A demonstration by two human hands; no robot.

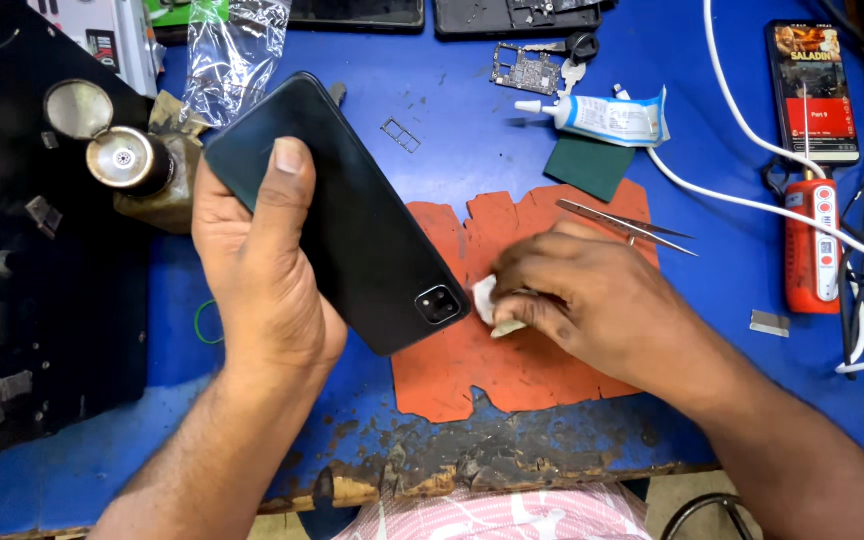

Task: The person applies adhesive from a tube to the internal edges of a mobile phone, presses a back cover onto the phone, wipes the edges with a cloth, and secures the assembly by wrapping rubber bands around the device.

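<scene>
The black phone (352, 215) is gripped in the left hand (257, 270), and the right hand (577, 300) beside it pinches a small white wipe (485, 298) by its corner

bare blue worktop (722, 300) lies open right of the orange mat (512, 370); tweezers (622, 225), glue tube (602, 118) and white cable (742, 200) crowd the far side.

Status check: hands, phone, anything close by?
Left hand grips black smartphone, back up. Right hand presses small white wad at camera corner. Steel tweezers beside.
</scene>
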